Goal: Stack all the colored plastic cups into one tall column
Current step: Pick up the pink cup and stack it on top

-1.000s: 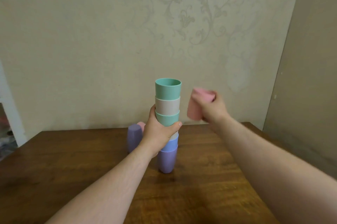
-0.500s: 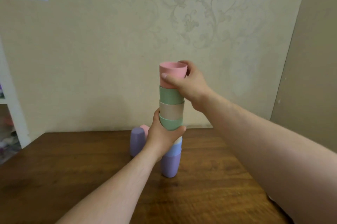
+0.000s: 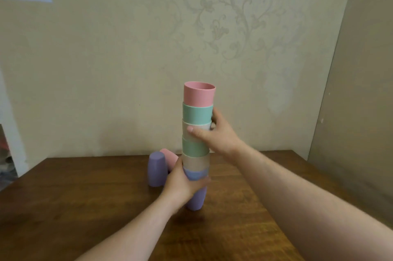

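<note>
A tall column of nested cups [image 3: 196, 146] stands upright on the wooden table [image 3: 85, 197], with a purple cup at the bottom, then blue, beige, green, beige and green. A pink cup [image 3: 198, 93] sits on top, mouth up. My left hand [image 3: 182, 184] grips the column low, around the blue cup. My right hand [image 3: 214, 133] wraps the upper beige cup from the right. Behind the column to the left stand an upside-down purple cup [image 3: 156, 169] and a pink cup [image 3: 169, 157], partly hidden.
The table meets a patterned beige wall [image 3: 127, 69] at the back. Its right edge runs near a plain panel [image 3: 361, 112]. A shelf opening shows at the far left [image 3: 6, 154].
My right hand set the pink cup on top of the column, let it go and slid down to the upper beige cup. My left hand shifted lower on the column.
</note>
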`<action>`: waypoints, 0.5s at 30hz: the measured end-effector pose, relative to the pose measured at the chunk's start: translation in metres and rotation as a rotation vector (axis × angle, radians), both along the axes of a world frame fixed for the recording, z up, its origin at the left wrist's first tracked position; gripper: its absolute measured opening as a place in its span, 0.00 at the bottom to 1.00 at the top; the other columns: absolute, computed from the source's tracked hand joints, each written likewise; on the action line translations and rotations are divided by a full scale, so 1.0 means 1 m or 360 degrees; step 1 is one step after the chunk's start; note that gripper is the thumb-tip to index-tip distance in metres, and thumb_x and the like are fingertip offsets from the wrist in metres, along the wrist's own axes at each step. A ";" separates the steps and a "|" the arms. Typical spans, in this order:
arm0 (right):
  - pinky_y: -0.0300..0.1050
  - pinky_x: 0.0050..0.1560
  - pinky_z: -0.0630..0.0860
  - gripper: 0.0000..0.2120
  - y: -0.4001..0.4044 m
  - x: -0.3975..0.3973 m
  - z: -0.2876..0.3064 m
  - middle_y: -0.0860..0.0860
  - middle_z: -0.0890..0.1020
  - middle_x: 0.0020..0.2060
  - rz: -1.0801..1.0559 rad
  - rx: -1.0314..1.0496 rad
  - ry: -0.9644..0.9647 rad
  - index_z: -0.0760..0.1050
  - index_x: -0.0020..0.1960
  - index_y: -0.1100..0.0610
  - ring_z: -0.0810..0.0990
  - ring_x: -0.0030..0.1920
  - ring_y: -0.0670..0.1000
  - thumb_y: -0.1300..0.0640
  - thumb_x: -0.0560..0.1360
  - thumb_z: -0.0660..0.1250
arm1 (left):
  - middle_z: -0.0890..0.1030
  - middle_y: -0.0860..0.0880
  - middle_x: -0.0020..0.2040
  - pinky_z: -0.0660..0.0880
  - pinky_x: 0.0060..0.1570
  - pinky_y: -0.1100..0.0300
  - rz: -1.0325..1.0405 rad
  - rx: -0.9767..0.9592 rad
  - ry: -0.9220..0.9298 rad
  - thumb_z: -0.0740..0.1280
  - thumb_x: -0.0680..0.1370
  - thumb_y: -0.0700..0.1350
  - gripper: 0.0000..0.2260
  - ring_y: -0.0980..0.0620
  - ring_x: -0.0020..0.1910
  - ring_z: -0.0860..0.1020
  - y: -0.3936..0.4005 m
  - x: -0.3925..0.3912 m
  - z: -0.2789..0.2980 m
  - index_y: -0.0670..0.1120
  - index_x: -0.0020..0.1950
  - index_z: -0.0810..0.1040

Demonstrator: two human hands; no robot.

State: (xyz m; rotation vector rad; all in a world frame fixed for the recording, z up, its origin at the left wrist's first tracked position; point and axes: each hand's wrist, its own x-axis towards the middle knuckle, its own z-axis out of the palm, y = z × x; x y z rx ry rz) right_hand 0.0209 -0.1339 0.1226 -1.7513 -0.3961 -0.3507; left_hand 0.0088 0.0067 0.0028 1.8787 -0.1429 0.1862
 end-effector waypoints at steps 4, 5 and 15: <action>0.51 0.61 0.84 0.35 -0.007 -0.009 -0.063 0.44 0.85 0.60 0.0067 -0.0202 0.0216 0.74 0.69 0.44 0.86 0.57 0.43 0.56 0.67 0.86 | 0.82 0.60 0.58 0.77 0.57 0.60 -0.0021 -0.0022 0.0015 0.83 0.72 0.47 0.26 0.56 0.61 0.81 0.002 -0.011 -0.014 0.61 0.63 0.73; 0.51 0.62 0.84 0.33 -0.008 -0.011 -0.074 0.43 0.86 0.59 0.0029 -0.0231 0.0251 0.75 0.67 0.43 0.86 0.57 0.42 0.54 0.67 0.86 | 0.81 0.59 0.58 0.77 0.60 0.58 -0.0002 0.0056 -0.0006 0.83 0.72 0.46 0.28 0.53 0.63 0.81 0.001 -0.011 -0.014 0.59 0.64 0.72; 0.54 0.64 0.82 0.32 0.001 -0.011 -0.110 0.41 0.83 0.61 -0.0100 -0.0183 0.0260 0.70 0.67 0.39 0.83 0.60 0.43 0.43 0.68 0.81 | 0.85 0.55 0.50 0.81 0.48 0.56 -0.0416 0.1372 -0.0121 0.73 0.75 0.45 0.20 0.53 0.50 0.85 0.067 0.009 0.004 0.58 0.66 0.78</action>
